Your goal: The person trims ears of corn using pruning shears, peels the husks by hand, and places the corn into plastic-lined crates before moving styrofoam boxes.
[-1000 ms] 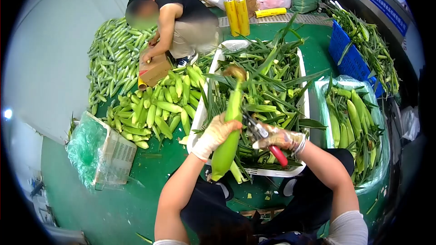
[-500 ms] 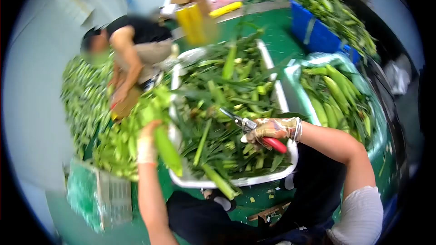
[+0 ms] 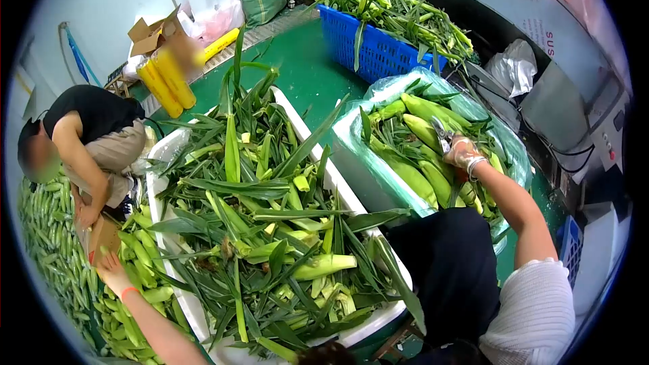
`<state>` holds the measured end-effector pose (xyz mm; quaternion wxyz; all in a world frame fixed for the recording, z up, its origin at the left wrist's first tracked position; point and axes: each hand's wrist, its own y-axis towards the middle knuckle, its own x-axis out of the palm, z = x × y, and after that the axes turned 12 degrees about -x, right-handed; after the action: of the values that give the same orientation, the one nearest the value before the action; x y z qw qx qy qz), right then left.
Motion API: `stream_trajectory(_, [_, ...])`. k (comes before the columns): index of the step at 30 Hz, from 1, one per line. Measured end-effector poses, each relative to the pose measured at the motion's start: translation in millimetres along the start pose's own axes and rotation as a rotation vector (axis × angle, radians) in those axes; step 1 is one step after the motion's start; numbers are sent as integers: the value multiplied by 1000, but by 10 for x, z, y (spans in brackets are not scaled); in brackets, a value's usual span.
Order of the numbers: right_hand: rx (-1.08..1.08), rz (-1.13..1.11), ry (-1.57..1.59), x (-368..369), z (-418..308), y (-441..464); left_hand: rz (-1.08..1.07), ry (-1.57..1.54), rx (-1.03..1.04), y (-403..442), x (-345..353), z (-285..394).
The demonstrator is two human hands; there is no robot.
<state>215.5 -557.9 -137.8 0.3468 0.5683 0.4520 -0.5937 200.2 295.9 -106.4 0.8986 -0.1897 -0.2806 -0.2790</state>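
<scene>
My right hand (image 3: 464, 154), in a patterned glove, is closed around pruning shears (image 3: 443, 132) with metal blades. It is over a crate lined with a pale green plastic bag (image 3: 362, 162), among large unpeeled corn ears (image 3: 409, 179). Far to the left, my left hand (image 3: 112, 272) reaches over a heap of trimmed green corn ears (image 3: 152, 294). Its fingers are stretched out and no ear shows in them. Between my hands stands a white tub (image 3: 341, 186) heaped with cut corn leaves and stalk ends (image 3: 270, 223).
A co-worker (image 3: 88, 142) bends at the left with a hand on a cardboard piece (image 3: 105, 236), beside many laid-out ears (image 3: 51, 243). A blue crate (image 3: 378, 51) full of leafy trimmings stands at the back. Yellow rolls (image 3: 165, 84) lean near an opened carton (image 3: 155, 32).
My left hand has let go of a corn ear at the left heap. My right hand, with the shears, has moved from above the white tub to the bag-lined crate. The view has turned right.
</scene>
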Motion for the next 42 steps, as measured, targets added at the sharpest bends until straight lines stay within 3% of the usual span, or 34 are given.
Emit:
stream_trajectory(1, [26,-16,12,-57,-35,18,-41,-28,-42,164,-2,63])
stream_trajectory(4, [-1,68,316,-355,-159,-182,-388,492,-182,112,132,204])
stream_trajectory(5, [-57,132,328,-429,-212,-232,-736,502,-487,50,214,240])
stream_trajectory(6, [-159,218,496,-576,-348,-430,-564,658,-471,-437,401,178])
stream_trajectory(7, [-205,218,605,-562,-374,-453,-408,914,-264,-1394,857,169])
stream_trajectory(12, [-517,192,1211,-845,-1223,-1005,-940,1109,-212,-3052,1505,-60])
stream_trajectory(14, [-594,62,1339,-900,-1558,-1208,-1064,970,-303,-3347,1686,-269])
stream_trajectory(16, [-720,-35,1336,-947,-1786,-1421,-1033,849,-385,-3614,1846,-460])
stream_trajectory(18, [-795,-172,1497,-821,-1978,-1623,-1076,489,-673,-3620,1829,-843])
stream_trajectory(21, [-833,-284,1479,-747,-2343,-1898,-838,130,-771,-3574,1717,-1102])
stream_trajectory(24, [-874,-447,1349,-650,-2524,-1906,-640,280,-620,-3361,1439,-875])
stream_trajectory(26, [-780,-516,1560,-424,-2568,-1852,-594,618,-327,-3092,1172,-582])
stream_trajectory(27, [-859,-279,1280,-185,-2578,-1666,-549,920,-235,-3132,1151,-245])
stream_trajectory(28, [-754,-189,824,-656,-2518,-1825,-516,1109,-17,-2797,877,-272])
stream_trajectory(30, [-887,-70,636,-851,-2505,-1901,-225,1586,527,-2953,768,79])
stream_trajectory(33, [-1182,-202,585,-967,-2575,-2094,-363,1288,247,-2710,420,-50])
stream_trajectory(36, [-1245,-318,572,-695,-2759,-2190,-307,1704,637,-3195,508,94])
stream_trajectory(38, [-1278,-369,778,-550,-2889,-2222,-299,1683,612,-3224,459,18])
stream_trajectory(39, [-1273,-520,755,-628,-2935,-2217,-309,1742,616,-3260,442,8])
stream_trajectory(42, [-1216,-651,751,-591,-3090,-2155,-356,1866,558,-3442,504,-3])
